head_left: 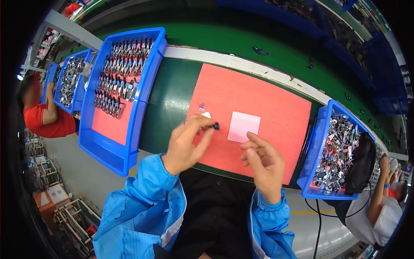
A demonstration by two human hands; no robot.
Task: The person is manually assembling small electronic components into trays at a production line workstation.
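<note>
My left hand [184, 141] is over the pink mat [276, 103], its thumb and fingers closed in a pinch. A small dark piece [216, 126] shows at its fingertips; its kind is too small to make out. To the right, my right hand [264, 163] has loosely bent fingers standing apart, with nothing seen in them. Its fingertips are by the lower right corner of a pale pink square of paper [244, 126]. Beyond my left hand lie a small white slip [206, 115] and a tiny shiny purplish scrap [202, 106].
At the left, a blue tray [146, 93] holds several rows of spring clamps [123, 71] on a pink sheet. A blue bin [307, 183] heaped with loose clamps [336, 155] stands at the right. Past the mat runs a white ledge [224, 62] beside a green belt. People sit at both sides.
</note>
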